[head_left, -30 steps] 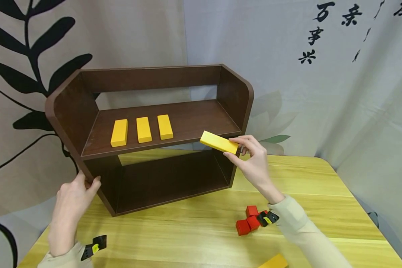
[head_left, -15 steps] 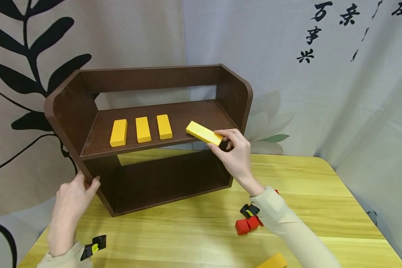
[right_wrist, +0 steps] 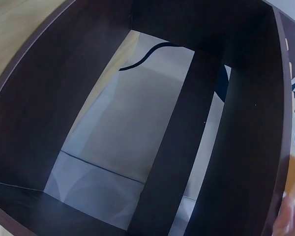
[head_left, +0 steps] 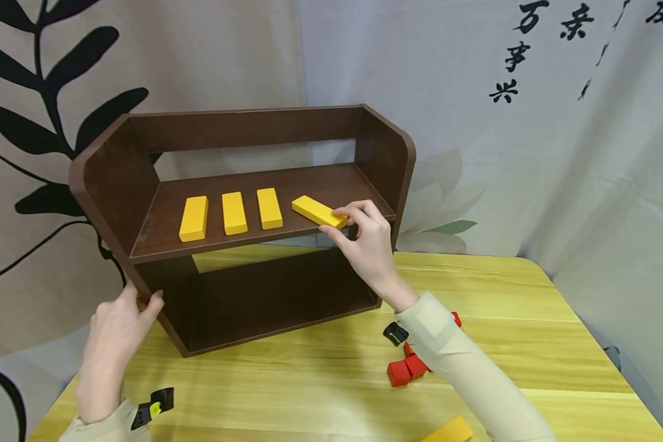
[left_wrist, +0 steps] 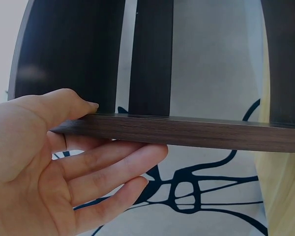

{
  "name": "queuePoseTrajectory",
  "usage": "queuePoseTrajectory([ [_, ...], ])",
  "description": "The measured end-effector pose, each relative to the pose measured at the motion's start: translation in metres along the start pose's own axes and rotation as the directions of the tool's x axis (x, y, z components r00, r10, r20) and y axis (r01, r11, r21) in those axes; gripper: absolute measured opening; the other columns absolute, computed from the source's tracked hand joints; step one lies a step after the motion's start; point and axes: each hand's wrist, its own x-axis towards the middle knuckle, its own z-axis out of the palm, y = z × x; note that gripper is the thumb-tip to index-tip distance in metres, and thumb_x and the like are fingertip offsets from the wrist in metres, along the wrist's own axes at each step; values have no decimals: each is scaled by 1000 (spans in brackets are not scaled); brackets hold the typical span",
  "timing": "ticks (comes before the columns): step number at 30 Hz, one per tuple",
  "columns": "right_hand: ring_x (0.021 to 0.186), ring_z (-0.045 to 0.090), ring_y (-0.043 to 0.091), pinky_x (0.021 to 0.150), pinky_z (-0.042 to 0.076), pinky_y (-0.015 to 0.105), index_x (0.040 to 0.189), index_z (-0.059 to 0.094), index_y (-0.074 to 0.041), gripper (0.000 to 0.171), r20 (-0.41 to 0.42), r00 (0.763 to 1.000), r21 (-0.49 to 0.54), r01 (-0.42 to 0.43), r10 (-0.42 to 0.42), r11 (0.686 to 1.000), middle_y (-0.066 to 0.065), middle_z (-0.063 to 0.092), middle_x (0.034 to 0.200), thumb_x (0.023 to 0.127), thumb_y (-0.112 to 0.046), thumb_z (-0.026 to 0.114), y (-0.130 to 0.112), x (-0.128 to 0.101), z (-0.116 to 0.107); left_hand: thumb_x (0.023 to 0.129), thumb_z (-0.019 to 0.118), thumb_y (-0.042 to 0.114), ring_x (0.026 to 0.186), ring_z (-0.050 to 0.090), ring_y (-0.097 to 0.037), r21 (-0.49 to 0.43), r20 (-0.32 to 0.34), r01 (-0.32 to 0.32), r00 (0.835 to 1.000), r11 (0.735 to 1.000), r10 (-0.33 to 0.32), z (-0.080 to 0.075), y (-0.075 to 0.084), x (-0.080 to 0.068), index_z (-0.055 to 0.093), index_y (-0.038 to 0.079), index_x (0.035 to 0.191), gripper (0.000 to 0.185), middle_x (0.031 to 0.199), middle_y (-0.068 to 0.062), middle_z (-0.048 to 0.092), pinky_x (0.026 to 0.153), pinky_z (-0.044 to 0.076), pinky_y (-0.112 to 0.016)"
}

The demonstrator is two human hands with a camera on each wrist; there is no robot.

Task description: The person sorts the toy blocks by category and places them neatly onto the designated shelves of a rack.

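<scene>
A dark brown two-tier desktop shelf (head_left: 279, 301) stands on the wooden table. On its upper board lie three yellow blocks, a left one (head_left: 194, 218), a middle one (head_left: 234, 213) and a right one (head_left: 269, 209), side by side. My right hand (head_left: 370, 245) pinches a fourth yellow block (head_left: 316, 210) between thumb and fingers, over the upper board's front edge to the right of the row. My left hand (head_left: 118, 325) holds the shelf's left side panel. In the left wrist view the thumb lies inside the panel edge (left_wrist: 196, 132) and the fingers outside.
Several red cubes (head_left: 399, 373) sit on the table (head_left: 287, 399), partly hidden by my right sleeve (head_left: 453, 350). Another yellow block (head_left: 450, 431) lies at the near edge of the head view. A curtain (head_left: 226, 49) with printed leaves and characters hangs behind.
My right hand has carried its yellow block leftward and lower, from the shelf's right end toward the row on the upper board. The left hand has kept its hold on the side panel.
</scene>
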Motion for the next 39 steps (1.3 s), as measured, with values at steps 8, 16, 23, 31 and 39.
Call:
queuePoseTrajectory([
  [8,102,52,26,87,46,35,110,66,-2,29,87,941,-86,333,-326,939,13,58,112,83,-13,71,8,-9,-4,97,44,32,47,41,-21,-2,-8,-6,1000,1000,6,0,1,0,45,-2,85,36,58,-9,42,44,30,-31],
  [16,107,55,26,94,45,36,117,61,-1,36,167,864,-184,501,-476,846,13,58,117,85,-15,68,11,-11,-4,97,44,32,47,41,-21,-6,-8,-13,1000,1000,13,-1,1,1,44,-1,86,35,57,-8,41,44,29,-31],
  [23,115,54,26,96,45,38,125,57,-2,42,223,847,-234,528,-483,817,13,57,125,87,-19,65,6,-11,2,98,43,33,47,41,-21,-2,5,-2,1000,1000,2,-1,1,0,44,-1,86,36,57,-8,41,44,29,-31],
  [31,121,49,27,99,42,41,129,55,-5,45,286,856,-341,511,-431,789,11,54,132,91,-28,60,-2,-8,7,97,43,33,46,40,-21,-3,-11,-5,1000,1000,5,-1,2,-1,43,-1,85,36,57,-8,40,44,29,-31],
  [39,126,48,25,101,40,40,133,52,-7,47,342,866,-366,479,-364,798,10,51,136,94,-32,56,-7,-7,9,97,44,32,46,40,-20,-8,-24,-12,1000,1000,12,-1,2,-1,44,0,86,34,57,-7,41,43,29,-31],
])
